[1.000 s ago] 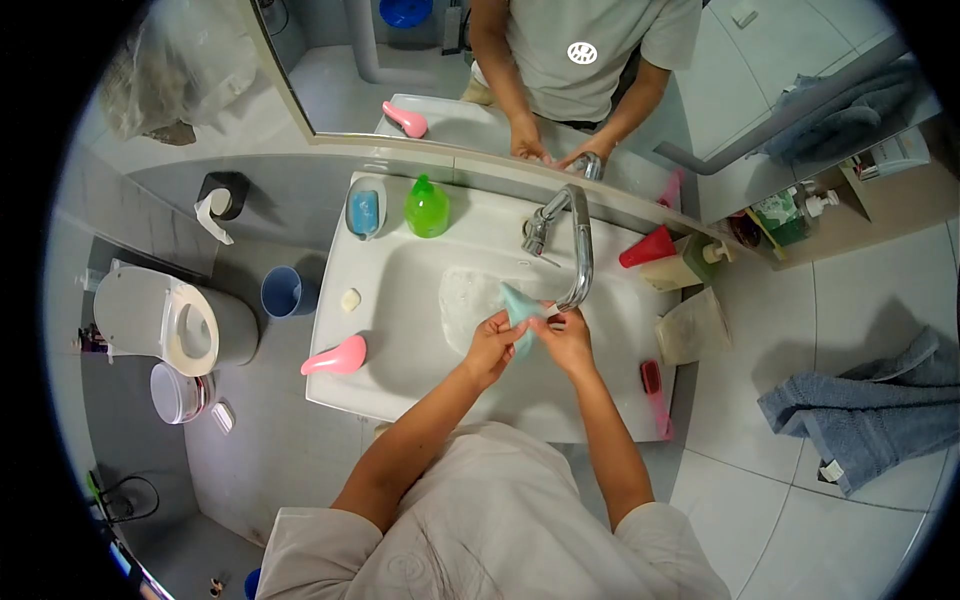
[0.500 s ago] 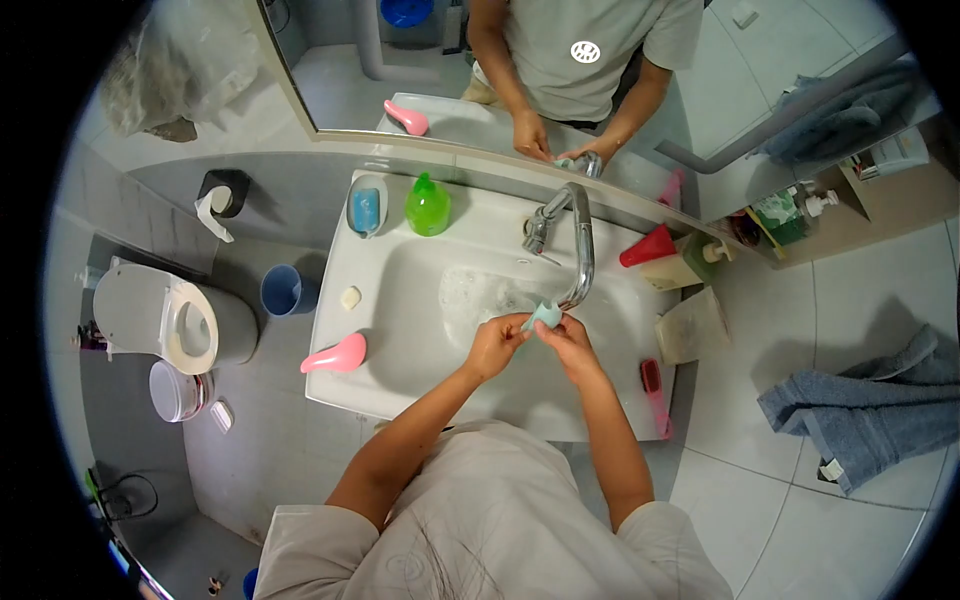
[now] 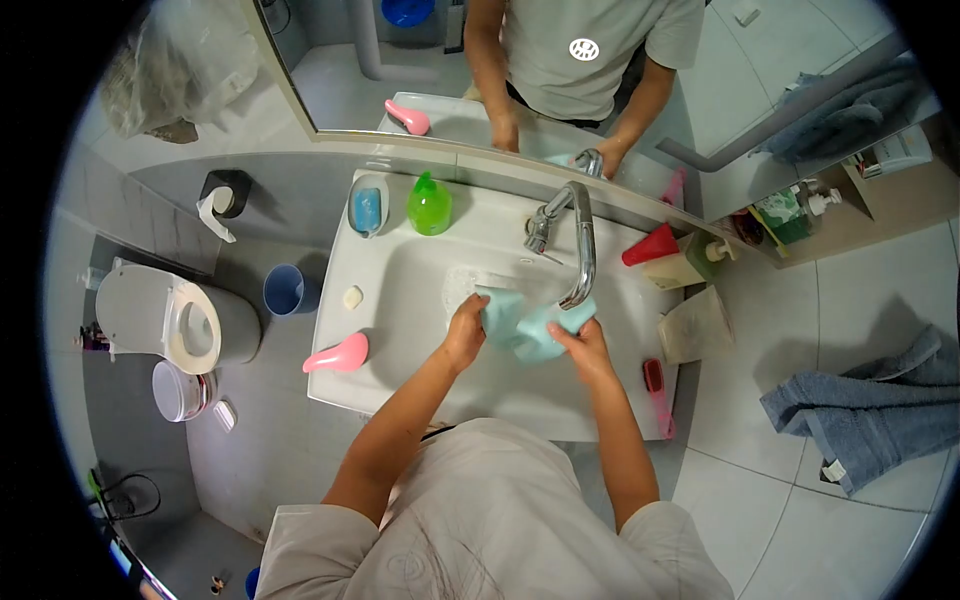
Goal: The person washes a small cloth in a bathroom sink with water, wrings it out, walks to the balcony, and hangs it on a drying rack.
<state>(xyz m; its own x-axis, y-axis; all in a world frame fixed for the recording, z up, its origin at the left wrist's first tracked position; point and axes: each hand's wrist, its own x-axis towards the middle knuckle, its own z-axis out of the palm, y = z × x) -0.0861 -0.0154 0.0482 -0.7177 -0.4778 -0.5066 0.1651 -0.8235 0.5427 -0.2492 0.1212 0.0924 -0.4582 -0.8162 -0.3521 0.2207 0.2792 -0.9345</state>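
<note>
Over the white sink (image 3: 405, 300), a light teal cloth (image 3: 538, 342) is stretched between my two hands, slightly blurred by motion. My left hand (image 3: 466, 335) pinches its left end near the middle of the basin. On the other side, my right hand (image 3: 588, 352) grips the right end, thumb on top, just below the spout of the chrome faucet (image 3: 584, 245). Foamy water (image 3: 460, 285) lies in the basin behind my left hand. Whether water is running from the spout, I cannot tell.
Along the sink's left side are a blue soap bar (image 3: 367, 209) in a dish, a green bottle (image 3: 429, 206), a whitish soap piece (image 3: 353, 297) and a pink brush-shaped item (image 3: 338, 354). To the right are a red tube (image 3: 650, 246), a pump bottle (image 3: 690, 262) and a pink-handled brush (image 3: 656, 395).
My hands have moved apart, the left one leftward and the right one rightward. The cloth, bunched between my fingers before, is now spread out between them.
</note>
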